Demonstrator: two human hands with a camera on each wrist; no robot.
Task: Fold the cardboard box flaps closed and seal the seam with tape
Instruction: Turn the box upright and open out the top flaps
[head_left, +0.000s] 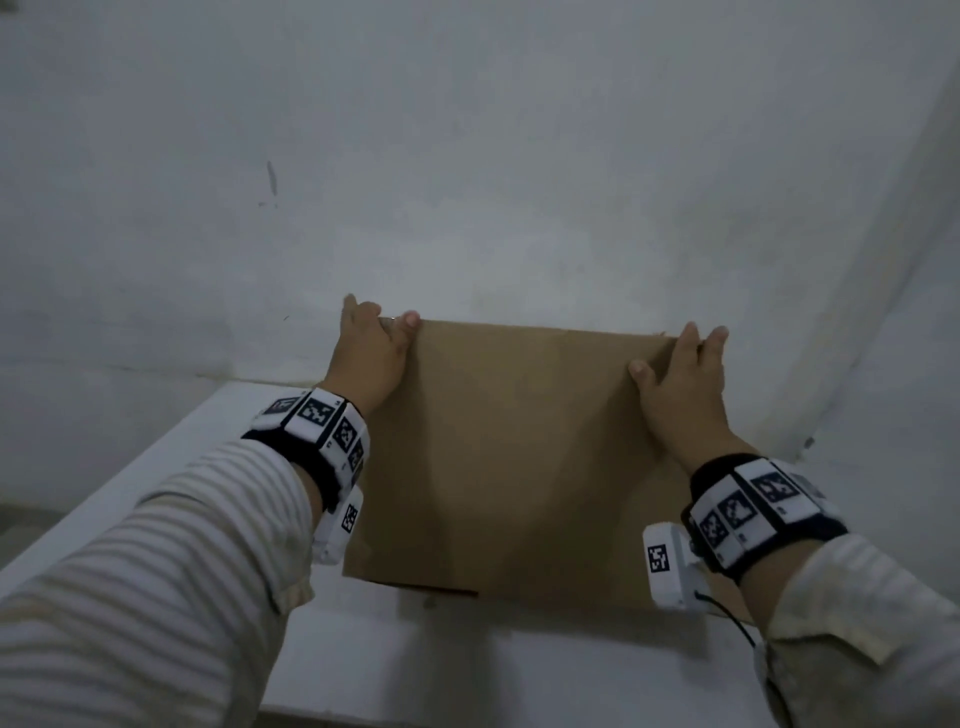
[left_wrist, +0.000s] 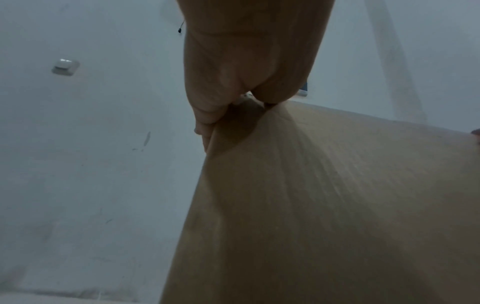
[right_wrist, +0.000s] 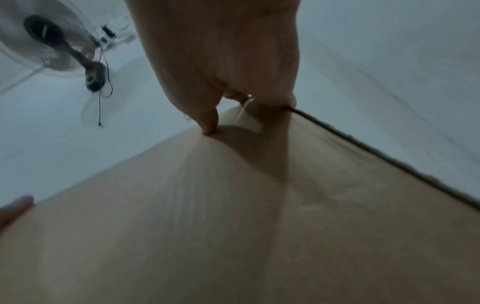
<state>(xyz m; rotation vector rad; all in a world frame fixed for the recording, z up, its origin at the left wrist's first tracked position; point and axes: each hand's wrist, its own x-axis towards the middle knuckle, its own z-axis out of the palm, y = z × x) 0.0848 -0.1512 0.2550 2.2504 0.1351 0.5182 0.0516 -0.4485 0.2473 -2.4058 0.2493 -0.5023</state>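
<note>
The brown cardboard box (head_left: 519, 447) stands on a white table and shows me one broad plain face. No flaps or seam show on it. My left hand (head_left: 371, 348) grips its far left corner, thumb on the near face and fingers round the edge. In the left wrist view the left hand (left_wrist: 233, 72) pinches the cardboard (left_wrist: 324, 205) at that corner. My right hand (head_left: 680, 379) grips the far right corner. In the right wrist view the right hand (right_wrist: 228, 61) has its thumb pressed on the cardboard (right_wrist: 233, 216) and its fingers over the edge. No tape is in view.
The white table (head_left: 415, 665) runs along a pale wall (head_left: 467, 156) just behind the box. A wall switch (left_wrist: 64, 66) shows in the left wrist view. A fan (right_wrist: 52, 45) with a hanging cord shows in the right wrist view.
</note>
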